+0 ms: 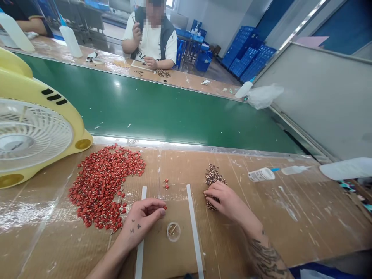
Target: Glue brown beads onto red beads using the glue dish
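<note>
Head view: left hand (pixel 141 221), fingers (pixel 157 211) pinched on one small red part (pixel 164 207), just beside a heap of red parts (pixel 106 186); right hand (pixel 223 198), fingers loosely spread, resting on a pile of speckled brown parts (pixel 214 178), all on a cardboard-covered worktop (pixel 279 217).

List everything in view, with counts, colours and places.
small red parts: many, red, loose pile on the near bench
speckled parts: many, brown, pile right of centre
strips: two, white, flanking the left hand's workspace
round dish: one, clear, between the strips
squeeze bottles: three, white, lying at bench right
desk fan: one, yellow and white, far left
conveyor belt: one, green, across the middle
crates: many, blue, stacked far right
co-worker: one, beyond the belt
left hand: one, pinching a red part
right hand: one, over the speckled parts
</note>
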The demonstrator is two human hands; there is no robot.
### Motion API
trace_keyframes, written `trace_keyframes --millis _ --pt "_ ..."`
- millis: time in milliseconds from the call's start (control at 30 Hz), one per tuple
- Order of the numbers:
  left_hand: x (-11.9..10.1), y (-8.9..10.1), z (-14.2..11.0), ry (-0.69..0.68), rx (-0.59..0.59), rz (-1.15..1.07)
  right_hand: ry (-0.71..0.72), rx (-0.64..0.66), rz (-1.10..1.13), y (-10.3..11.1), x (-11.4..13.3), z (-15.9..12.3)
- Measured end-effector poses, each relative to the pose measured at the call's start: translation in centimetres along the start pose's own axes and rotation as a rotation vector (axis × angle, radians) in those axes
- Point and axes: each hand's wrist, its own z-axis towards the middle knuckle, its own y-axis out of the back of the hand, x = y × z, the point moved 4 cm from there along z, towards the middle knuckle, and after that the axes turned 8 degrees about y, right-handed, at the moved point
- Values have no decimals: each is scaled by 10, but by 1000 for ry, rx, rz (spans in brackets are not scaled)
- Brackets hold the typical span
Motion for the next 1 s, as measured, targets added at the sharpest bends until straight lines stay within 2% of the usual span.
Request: trace_keyframes --millis 167,367,600,733,833,1000 --pt "2 1 0 4 -1 14 -31 32 -70 -7 1 5" --pt "2 0 1 1 10 14 -100 47 -15 -8 3 6" --pt "6 -1 1 -2 31 -15 -208 -96 129 -4 0 0" --pt "8 -1 3 8 27 -5 -243 -197 162 -4 7 4" --pt "8 -2 3 9 27 -23 -216 -246 252 -6 23 15" --pt "6 -1 1 4 29 -75 -14 -181 499 -18 61 45"
